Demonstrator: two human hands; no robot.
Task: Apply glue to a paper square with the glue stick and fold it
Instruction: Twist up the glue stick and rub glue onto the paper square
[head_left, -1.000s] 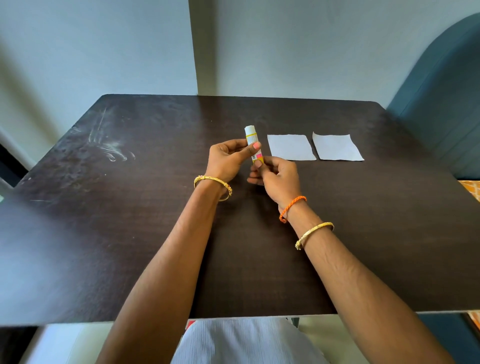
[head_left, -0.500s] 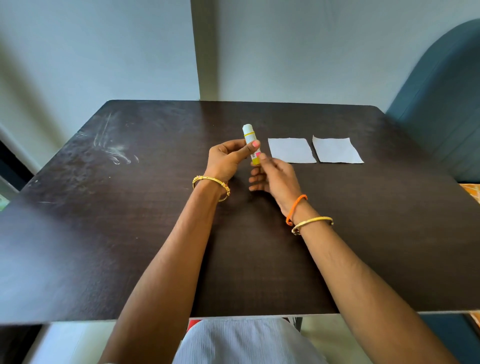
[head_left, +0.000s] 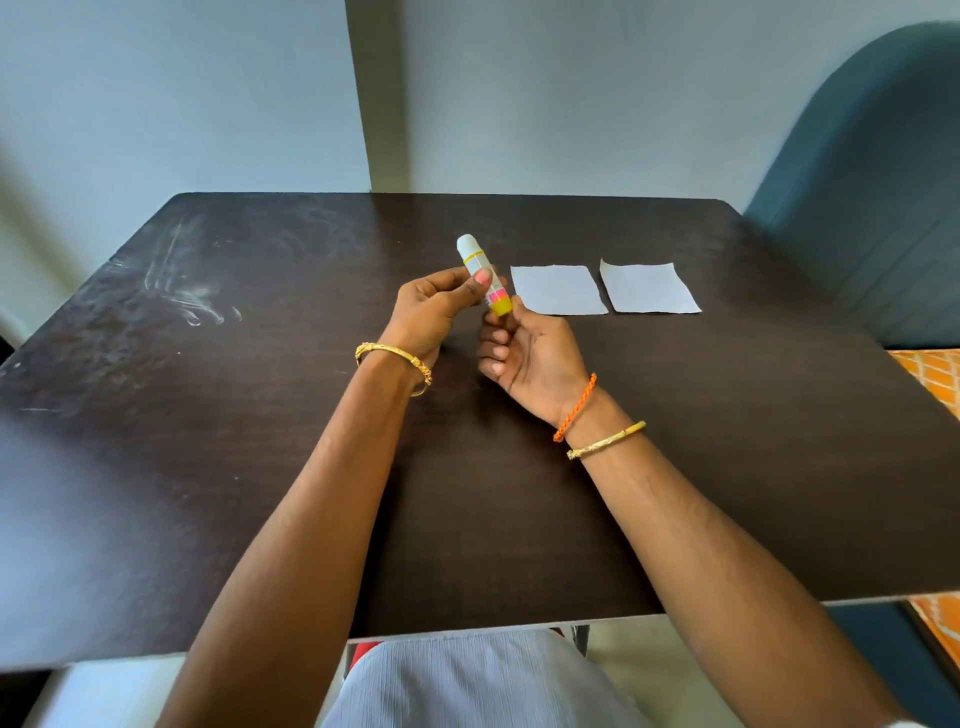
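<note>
Head view, the only one I have: glue stick is up off the counter, held between both hands in front of me. My left hand has its grip pinched on the mid-body, thumb across the label, fingers curled behind. My right hand has its grip pinched on the yellow base end with thumb and fingertip; the other fingers are loosely curled, not on the stick. Long axis runs from the yellow base, low and nearest me on the right, up and away to the white cap, leaning slightly left. So the cap points away from me and the capped tip faces away from the paper. Cap looks on; can't see any exposed glue. Two paper squares lie flat on the counter: the near paper square sits just beside the stick's base to the right, the second paper square further right with a narrow gap between them. Right hand is the closer one to both. My read: I'm at the uncapping or twist-up stage, nothing glued or folded yet. Next I need the cap off, then the stick turned roughly end for end so the tip comes down and right onto the near square.
</note>
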